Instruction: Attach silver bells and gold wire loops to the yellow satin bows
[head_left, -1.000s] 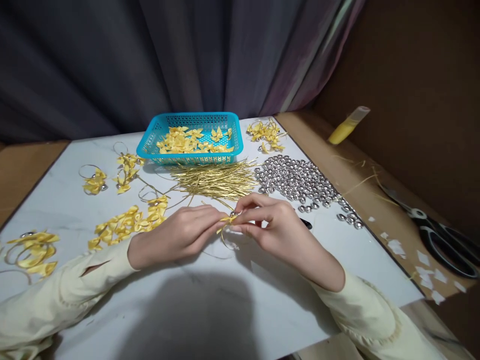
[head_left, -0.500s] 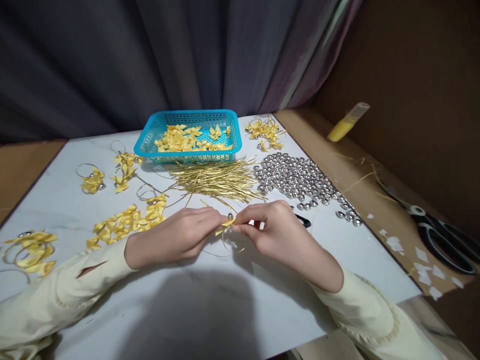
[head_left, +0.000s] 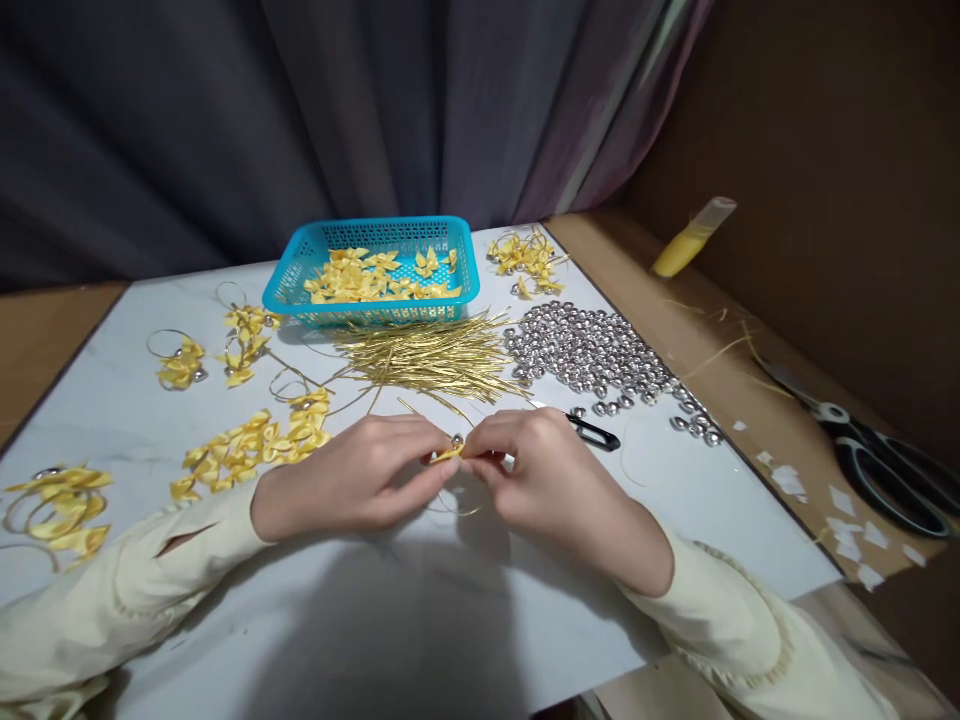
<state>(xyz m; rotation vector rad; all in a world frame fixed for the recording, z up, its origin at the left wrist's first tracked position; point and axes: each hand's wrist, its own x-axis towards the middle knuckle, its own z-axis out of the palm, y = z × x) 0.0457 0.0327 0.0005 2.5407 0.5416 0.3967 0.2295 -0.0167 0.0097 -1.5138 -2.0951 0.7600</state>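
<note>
Between my fingertips, over the middle of the white board, is a small yellow ribbon flower (head_left: 448, 454) with a silver bell-like bead (head_left: 457, 440) on its top side. A thin gold cord (head_left: 469, 512) curves down below it. My left hand (head_left: 367, 470) pinches the flower from the left, thumb underneath. From the right, my right hand (head_left: 529, 470) pinches its other edge with thumb and forefinger. The fingers partly cover the flower. Just beyond both hands lies a pile of gold cords (head_left: 427, 355). A black-handled tool (head_left: 596, 432) shows beside my right hand.
A blue basket (head_left: 281, 300) of yellow flowers stands at the back. Silver beads (head_left: 589, 345) spread at right. Loose ribbon flowers (head_left: 240, 450) and finished-looking looped clusters (head_left: 64, 505) lie left. Scissors (head_left: 885, 480), paper scraps (head_left: 847, 535) and a yellow-filled tube (head_left: 691, 238) are on the right.
My left thumb has come up against the flower, and my right fingers have closed nearer to it. The flower is tilted differently and more covered. The black-handled tool shows more.
</note>
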